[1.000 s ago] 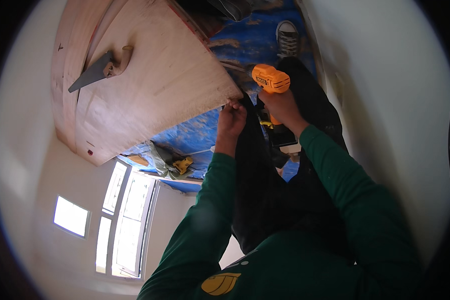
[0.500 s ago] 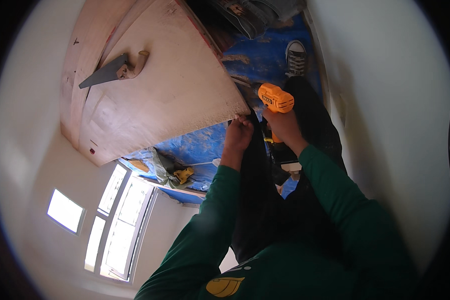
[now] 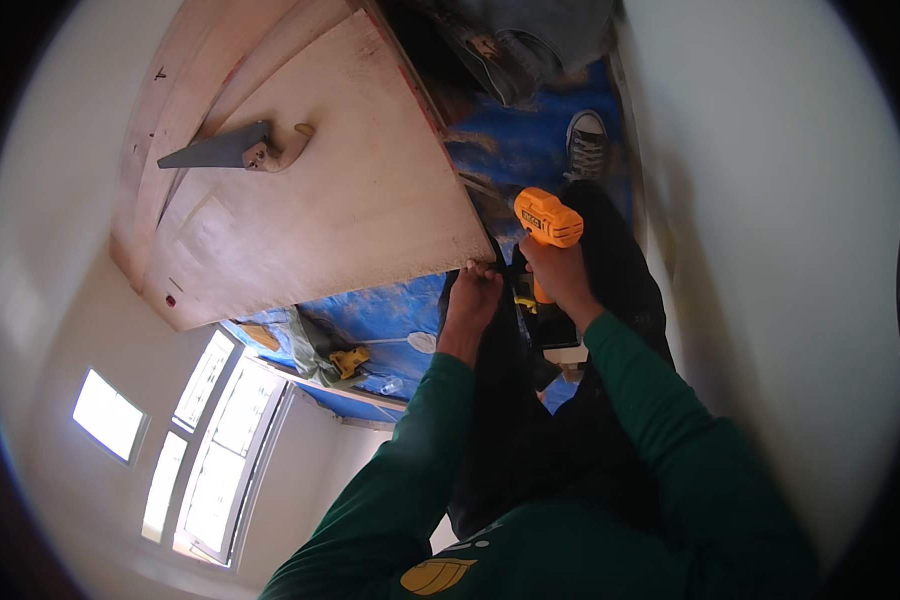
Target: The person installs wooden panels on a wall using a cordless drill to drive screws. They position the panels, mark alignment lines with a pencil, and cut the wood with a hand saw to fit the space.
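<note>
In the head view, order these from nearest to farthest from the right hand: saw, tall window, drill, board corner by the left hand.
1. Drill: gripped in the right hand.
2. Board corner: just left, at the left hand.
3. Saw: farther left, on the board.
4. Tall window: far left, across the room.

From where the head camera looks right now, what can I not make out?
Head view:
Orange power drill: grip partly covered by right hand; tip blends into shadow.
Left hand, by the plywood panel: whether it pinches anything is too small to tell.
Gray fabric: cut off by the upper edge.
</note>
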Tool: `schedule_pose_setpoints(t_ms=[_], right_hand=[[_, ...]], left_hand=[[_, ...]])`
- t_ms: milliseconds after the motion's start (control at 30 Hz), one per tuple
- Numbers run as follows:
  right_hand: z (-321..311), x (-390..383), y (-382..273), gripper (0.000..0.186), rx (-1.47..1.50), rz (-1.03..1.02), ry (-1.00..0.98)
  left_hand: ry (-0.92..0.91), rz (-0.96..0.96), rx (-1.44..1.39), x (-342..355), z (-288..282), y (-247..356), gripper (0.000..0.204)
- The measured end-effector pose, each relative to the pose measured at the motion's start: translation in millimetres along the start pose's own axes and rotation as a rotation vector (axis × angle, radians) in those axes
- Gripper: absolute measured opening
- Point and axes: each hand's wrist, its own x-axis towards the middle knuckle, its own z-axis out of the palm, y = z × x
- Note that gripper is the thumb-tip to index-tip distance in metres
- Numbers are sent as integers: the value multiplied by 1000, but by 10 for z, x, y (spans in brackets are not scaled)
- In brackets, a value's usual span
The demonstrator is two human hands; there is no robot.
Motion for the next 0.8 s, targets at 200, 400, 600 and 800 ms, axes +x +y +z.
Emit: schedule_pose_setpoints(t_ms=[200,400,600,800], right_hand=[[0,2,106,19,25,34,-22],[-3,5,37,17,24,-10,-6],[-49,54,13,19,-39,29,-26],[-90,50,-63,18,-95,-12,-34]], left_hand=[[8,29,3,-39,-18,-43,10],[21,49,23,-70,100,-45,12],[23,65,4,-46,35,-57,14],[-35,48,57,99,3,-16,11]])
